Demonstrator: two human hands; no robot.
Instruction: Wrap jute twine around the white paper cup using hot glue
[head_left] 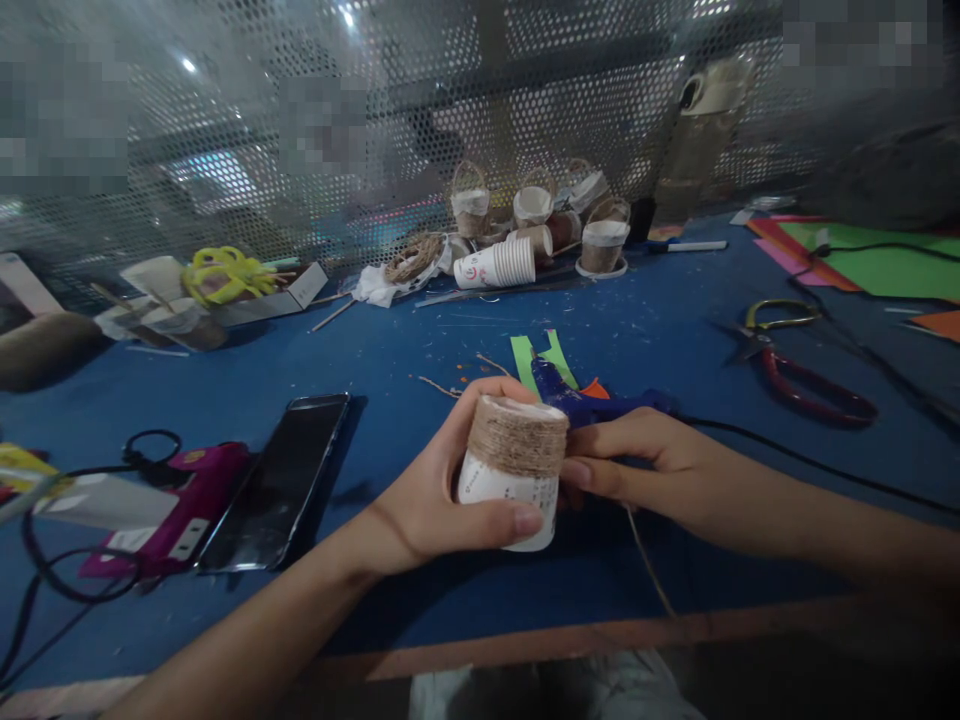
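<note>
Paper cup [484, 484]: smooth white wall, banded with rough, fibrous twine [517, 437]. Beyond the cup, a glue gun [553, 385] of smooth blue plastic. Left of the cup, a phone [281, 485] with glossy, glass-like face. Right of it, scissors [772, 372] with metal blades and red plastic-looking grip. Beneath, matt blue bench [405, 350]; behind, perforated metal-looking screen [600, 115].

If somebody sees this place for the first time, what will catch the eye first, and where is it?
Probably the cup, partly wrapped in brown twine, in the left hand at the centre, with the right hand at its side. Next, perhaps, the bright green sheet at the right of the blue table and the magenta power strip at the left, beside a phone.
</note>
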